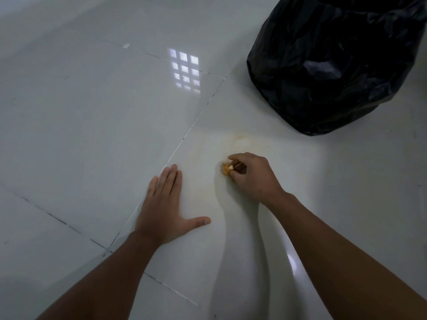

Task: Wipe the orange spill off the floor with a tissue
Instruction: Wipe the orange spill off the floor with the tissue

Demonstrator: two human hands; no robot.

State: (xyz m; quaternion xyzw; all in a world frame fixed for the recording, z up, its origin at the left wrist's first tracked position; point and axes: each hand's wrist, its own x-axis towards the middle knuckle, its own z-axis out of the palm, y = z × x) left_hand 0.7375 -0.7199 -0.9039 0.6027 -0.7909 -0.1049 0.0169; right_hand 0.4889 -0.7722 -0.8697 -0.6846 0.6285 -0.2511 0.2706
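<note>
A wadded, orange-stained tissue [227, 169] is pinched in the grip of the right hand [251, 175], poking out just past the curled fingertips and pressed to the floor [92, 112]. A faint orange smear [239, 137] is seen beyond the grip, on the same tile. The left hand [165, 209] is laid flat beside it, fingers spread. A black bin bag [335, 65] is set well beyond.

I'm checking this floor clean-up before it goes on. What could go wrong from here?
1. The tissue gripped by the right hand is a small wad already stained orange, so it may smear rather than lift.
2. A faint orange film lies beyond the hand and could be missed.
3. The left hand rests flat on glossy tile and might slip.
</note>
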